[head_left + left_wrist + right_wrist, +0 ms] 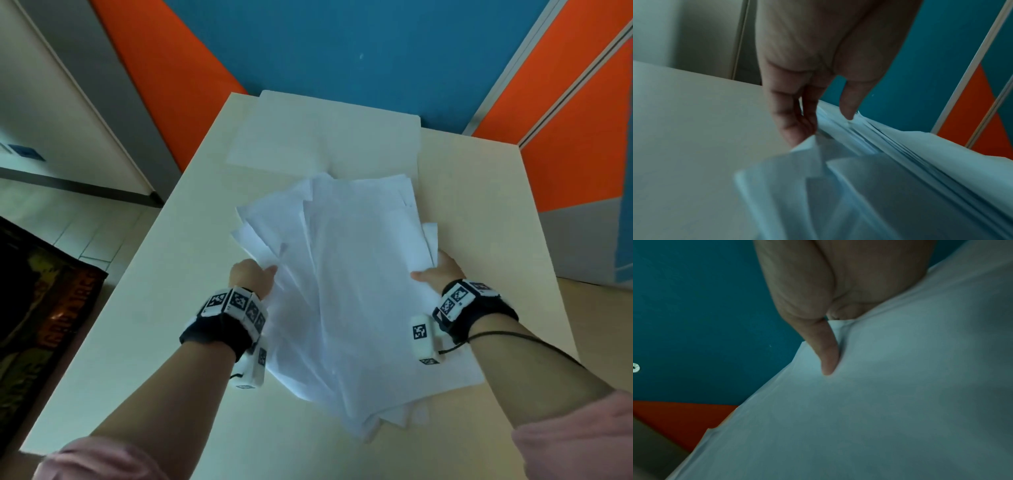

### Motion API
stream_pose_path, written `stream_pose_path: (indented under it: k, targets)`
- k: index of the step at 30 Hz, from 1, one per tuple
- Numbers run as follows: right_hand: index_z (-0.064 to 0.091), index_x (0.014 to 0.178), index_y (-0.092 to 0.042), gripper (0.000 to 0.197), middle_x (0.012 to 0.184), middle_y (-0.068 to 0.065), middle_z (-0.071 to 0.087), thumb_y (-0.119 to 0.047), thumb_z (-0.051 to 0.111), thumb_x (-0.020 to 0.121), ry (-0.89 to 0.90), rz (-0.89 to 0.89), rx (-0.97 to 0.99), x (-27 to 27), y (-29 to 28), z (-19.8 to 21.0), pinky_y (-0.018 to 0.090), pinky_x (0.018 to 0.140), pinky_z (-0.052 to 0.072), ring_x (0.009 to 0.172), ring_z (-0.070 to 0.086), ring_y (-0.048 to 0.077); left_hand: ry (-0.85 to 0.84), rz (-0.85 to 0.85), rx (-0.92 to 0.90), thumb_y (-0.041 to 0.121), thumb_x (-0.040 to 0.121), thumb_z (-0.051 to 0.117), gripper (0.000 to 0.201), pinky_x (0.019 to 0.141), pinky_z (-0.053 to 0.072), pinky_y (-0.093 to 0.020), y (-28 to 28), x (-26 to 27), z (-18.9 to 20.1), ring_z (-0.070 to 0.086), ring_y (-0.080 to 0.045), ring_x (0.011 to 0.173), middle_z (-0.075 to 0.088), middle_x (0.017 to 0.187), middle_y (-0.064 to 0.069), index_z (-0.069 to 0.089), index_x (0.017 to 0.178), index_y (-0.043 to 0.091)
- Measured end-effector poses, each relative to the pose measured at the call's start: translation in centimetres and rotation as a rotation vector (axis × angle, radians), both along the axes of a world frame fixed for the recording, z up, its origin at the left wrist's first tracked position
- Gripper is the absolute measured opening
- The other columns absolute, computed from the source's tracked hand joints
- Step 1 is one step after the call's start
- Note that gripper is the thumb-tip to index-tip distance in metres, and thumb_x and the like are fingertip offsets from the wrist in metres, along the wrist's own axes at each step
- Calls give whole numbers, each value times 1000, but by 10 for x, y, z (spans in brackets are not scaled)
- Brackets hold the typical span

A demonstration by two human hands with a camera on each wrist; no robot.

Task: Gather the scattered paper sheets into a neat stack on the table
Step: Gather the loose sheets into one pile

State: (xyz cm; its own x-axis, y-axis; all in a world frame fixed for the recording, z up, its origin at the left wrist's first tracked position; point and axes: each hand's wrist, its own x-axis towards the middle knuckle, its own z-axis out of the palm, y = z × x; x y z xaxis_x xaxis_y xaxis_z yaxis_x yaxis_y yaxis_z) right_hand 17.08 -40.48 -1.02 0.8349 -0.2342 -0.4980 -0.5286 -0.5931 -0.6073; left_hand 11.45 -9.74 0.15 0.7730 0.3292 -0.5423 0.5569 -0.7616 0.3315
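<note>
Uneven paper bundle [346, 291] is gripped at both sides, left hand [253, 279] & right hand [440, 272], above table [479, 205] centre. Squaring step; edges probably need tapping level next.

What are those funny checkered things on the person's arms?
Each wrist wears a black band ringed with white tiles printed with black square codes. A small white box hangs beneath each. A thin black cord crosses the right forearm. Sleeves are pink.

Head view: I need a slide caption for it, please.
Both hands, left hand and right hand, grip an uneven bundle of paper sheets above a beige table.
</note>
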Motion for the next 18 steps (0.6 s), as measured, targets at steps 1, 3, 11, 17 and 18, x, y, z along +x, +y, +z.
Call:
stream_pose_path:
  k: [1, 3, 11, 17, 18]
  targets:
    - [44, 134, -2, 62, 133, 16, 54, -6, 71, 78, 3, -11, -1, -1, 3, -3, 39, 103, 41, 119, 53, 32, -19, 10, -2, 35, 97, 40, 51, 92, 42, -35, -4, 2, 1, 56, -34, 114, 61, 121, -22, 58, 114, -9]
    - [48, 131, -3, 59, 130, 17, 57, -6, 72, 77, 9, 2, 39, -5, 12, -8, 40, 102, 43, 116, 56, 32, -45, 27, -56, 35, 97, 42, 50, 97, 40, -35, -12, 7, 3, 52, -33, 120, 57, 129, -20, 52, 125, -5]
    - [45, 127, -16, 73, 132, 10, 32, -39, 77, 66, 81, 222, -424, -7, 29, -3, 48, 106, 33, 127, 29, 31, -22, 48, -207, 51, 90, 47, 80, 99, 42, -37, -14, 14, -1, 50, -36, 121, 30, 145, -19, 1, 151, 29]
    - [41, 130, -18, 77, 134, 8, 33, -44, 76, 66, 105, 319, -416, -1, 31, -2, 48, 108, 31, 130, 27, 29, -23, 208, -235, 49, 87, 55, 92, 107, 33, -44, -26, 21, 2, 38, -38, 133, 26, 148, -22, -4, 151, 18]
    - [39, 131, -19, 81, 135, 8, 32, -43, 78, 64, 88, 287, -408, -2, 31, -4, 48, 107, 31, 130, 27, 29, -5, 244, -201, 51, 83, 59, 95, 107, 34, -44, -28, 22, 3, 39, -37, 132, 28, 147, -22, 5, 150, 11]
